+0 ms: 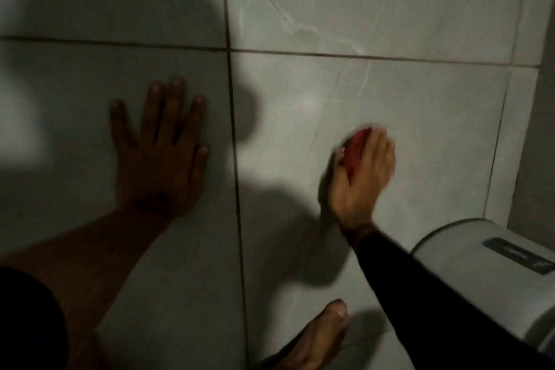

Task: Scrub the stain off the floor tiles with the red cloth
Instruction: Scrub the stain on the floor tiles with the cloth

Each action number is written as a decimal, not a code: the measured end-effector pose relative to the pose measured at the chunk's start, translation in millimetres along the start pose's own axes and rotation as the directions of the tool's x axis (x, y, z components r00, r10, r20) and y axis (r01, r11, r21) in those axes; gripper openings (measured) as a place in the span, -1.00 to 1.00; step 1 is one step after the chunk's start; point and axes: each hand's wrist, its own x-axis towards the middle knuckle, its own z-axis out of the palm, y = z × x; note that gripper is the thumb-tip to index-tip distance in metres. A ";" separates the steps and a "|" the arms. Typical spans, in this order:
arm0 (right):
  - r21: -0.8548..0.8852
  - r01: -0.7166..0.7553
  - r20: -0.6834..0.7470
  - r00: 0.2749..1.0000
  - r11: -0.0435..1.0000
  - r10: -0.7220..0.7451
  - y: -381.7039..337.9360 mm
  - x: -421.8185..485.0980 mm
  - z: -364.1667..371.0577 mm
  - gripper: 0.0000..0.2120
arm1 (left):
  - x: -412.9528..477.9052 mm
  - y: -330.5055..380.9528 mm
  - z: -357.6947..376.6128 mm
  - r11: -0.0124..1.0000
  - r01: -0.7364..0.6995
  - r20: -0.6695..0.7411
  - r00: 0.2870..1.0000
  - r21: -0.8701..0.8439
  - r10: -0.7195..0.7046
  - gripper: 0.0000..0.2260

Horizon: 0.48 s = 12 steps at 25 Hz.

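Observation:
My right hand (365,177) presses a bunched red cloth (354,152) against a pale grey floor tile (405,117) right of the vertical grout line. The hand and cloth are blurred. Only part of the cloth shows between thumb and fingers. No stain stands out on the tile; faint pale veins and a thin dark scratch show above the cloth. My left hand (162,156) lies flat on the tile to the left, fingers spread, in shadow, holding nothing.
A bare foot (321,336) rests on the floor at the bottom centre. A white rounded appliance (492,273) with a dark label fills the lower right corner. A raised tiled edge (510,135) and wall run along the right. Dark shadows cover the left tiles.

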 end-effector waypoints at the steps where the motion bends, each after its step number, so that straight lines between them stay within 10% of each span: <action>1: 0.010 0.059 -0.055 0.997 0.998 -0.058 -26.4 23.3 5.0 -0.32 | 0.6 -1.0 0.3 1.000 -0.001 0.007 1.000 0.001 0.001 -0.33; 5: -0.084 0.513 0.217 0.846 0.854 -0.487 -39.9 -52.8 24.3 -0.31 | -3.2 -1.5 0.2 1.000 0.017 0.019 1.000 -0.007 -0.017 -0.33; 10: 0.071 0.037 -0.020 0.999 0.997 -0.036 -12.9 13.5 11.1 -0.33 | -0.7 -4.2 4.2 1.000 0.004 0.002 1.000 0.017 -0.004 -0.34; 12: 0.063 0.088 -0.157 0.985 0.994 -0.078 -66.0 51.4 21.6 -0.26 | -1.1 -6.3 6.8 1.000 -0.005 0.002 1.000 0.015 0.005 -0.34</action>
